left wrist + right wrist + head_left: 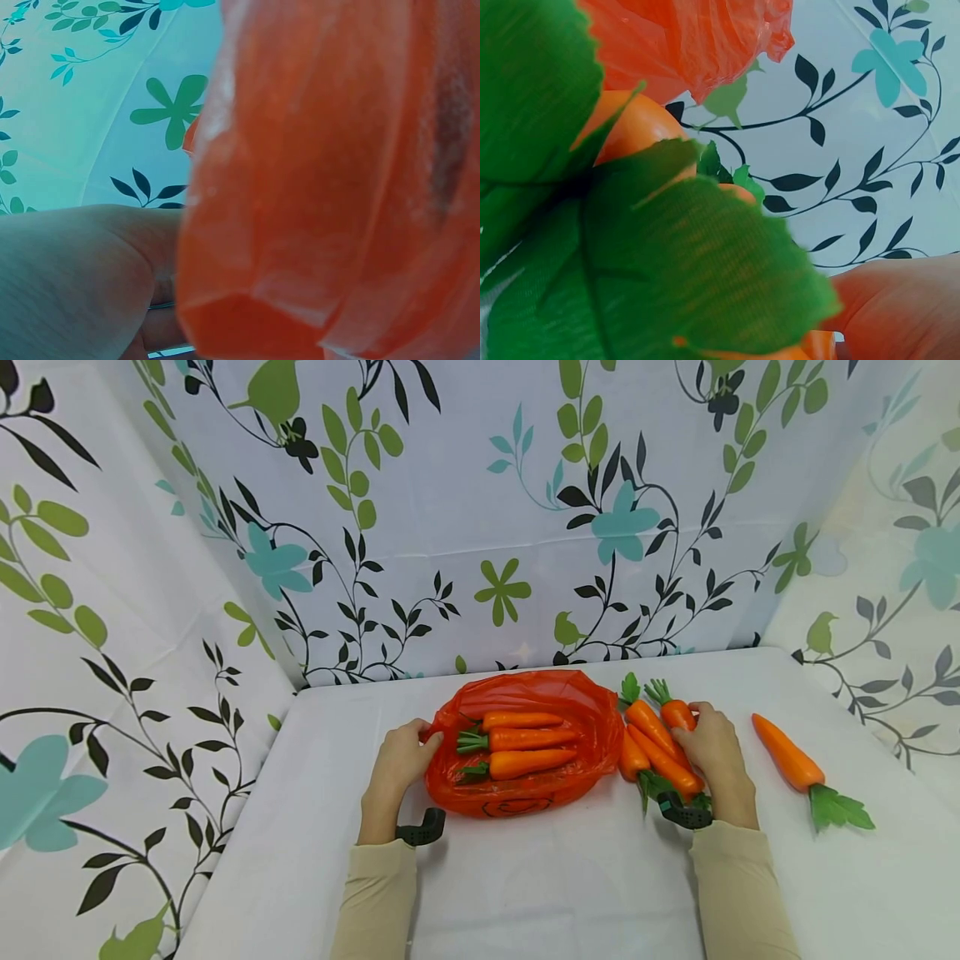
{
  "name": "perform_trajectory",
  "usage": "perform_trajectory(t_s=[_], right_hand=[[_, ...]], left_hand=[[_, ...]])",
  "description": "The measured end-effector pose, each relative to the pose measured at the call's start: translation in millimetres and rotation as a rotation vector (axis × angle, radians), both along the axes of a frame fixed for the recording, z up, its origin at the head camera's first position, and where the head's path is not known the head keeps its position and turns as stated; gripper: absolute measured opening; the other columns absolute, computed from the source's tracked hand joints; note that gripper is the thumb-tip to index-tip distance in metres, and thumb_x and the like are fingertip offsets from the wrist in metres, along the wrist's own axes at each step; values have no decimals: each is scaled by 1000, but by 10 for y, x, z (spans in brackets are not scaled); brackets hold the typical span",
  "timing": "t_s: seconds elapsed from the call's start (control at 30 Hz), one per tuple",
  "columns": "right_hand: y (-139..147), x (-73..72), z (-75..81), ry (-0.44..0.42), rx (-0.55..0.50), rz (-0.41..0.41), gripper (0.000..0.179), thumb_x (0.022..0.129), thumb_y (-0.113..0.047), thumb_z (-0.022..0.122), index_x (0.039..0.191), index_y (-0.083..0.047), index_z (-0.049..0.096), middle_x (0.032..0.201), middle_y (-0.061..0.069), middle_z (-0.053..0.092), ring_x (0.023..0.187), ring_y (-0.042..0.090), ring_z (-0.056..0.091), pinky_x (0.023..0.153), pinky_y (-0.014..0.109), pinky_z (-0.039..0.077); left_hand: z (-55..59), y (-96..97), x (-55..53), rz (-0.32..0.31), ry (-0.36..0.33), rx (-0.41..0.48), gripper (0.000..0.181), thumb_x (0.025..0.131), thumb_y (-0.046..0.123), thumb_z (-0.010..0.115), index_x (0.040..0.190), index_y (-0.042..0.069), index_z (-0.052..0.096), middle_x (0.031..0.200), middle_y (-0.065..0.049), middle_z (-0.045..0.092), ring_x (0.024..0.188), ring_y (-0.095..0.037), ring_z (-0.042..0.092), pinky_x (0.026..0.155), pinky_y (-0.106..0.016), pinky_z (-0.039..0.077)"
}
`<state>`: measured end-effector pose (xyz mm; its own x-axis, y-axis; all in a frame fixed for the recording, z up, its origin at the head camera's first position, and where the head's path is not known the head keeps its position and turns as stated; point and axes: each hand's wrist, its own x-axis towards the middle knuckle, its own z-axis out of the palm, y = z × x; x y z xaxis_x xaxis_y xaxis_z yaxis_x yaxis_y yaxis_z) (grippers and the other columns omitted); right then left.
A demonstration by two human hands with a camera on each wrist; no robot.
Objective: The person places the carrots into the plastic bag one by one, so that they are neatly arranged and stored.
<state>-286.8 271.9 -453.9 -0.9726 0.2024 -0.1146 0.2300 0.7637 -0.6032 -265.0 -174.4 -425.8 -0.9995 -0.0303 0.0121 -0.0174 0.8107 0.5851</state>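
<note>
A red plastic bag (450, 785) lies open on the table with three orange carrots (532, 739) inside, their green tops toward the left. My left hand (401, 760) pinches the bag's left edge between thumb and fingers. In the left wrist view the red plastic (300, 165) fills most of the picture. To the right of the bag, several carrots (660, 743) lie in a pile. My right hand (712, 747) grips a carrot (677, 715) at the pile's far right side. Large green leaves (667, 255) hide its fingertips in the right wrist view.
A single carrot (787, 752) with a leafy top lies apart on the right of the white table (555, 893). Behind and at the sides hangs a cloth (450, 552) printed with leaves and flowers. Dark bands sit on both wrists.
</note>
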Motion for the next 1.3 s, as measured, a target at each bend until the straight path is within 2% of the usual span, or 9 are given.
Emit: perform_trajectory(t_s=[0.33,0.93,1.3], right_hand=[[17,-7,-27,-17,-6,5,69,98,-24,56,150,9,26,137,37,45,111,46,51,105,62,45],[6,-1,15,-12,-59,-49,72,97,-21,51,155,5,17,146,38,38,122,48,46,109,64,40],[-5,19,90,141,-44,-66,67,97,-20,52,152,7,26,142,38,42,117,47,47,107,63,43]], left_hand=[[6,1,-2,-5,7,-4,38,100,30,57,123,1,65,114,-17,72,97,-30,65,88,-47,58],[-6,10,-15,-15,12,-4,37,100,30,58,122,1,65,113,-17,72,94,-28,65,87,-46,57],[-27,11,-24,-15,-5,-5,38,100,30,58,123,1,65,115,-17,72,95,-28,65,88,-46,58]])
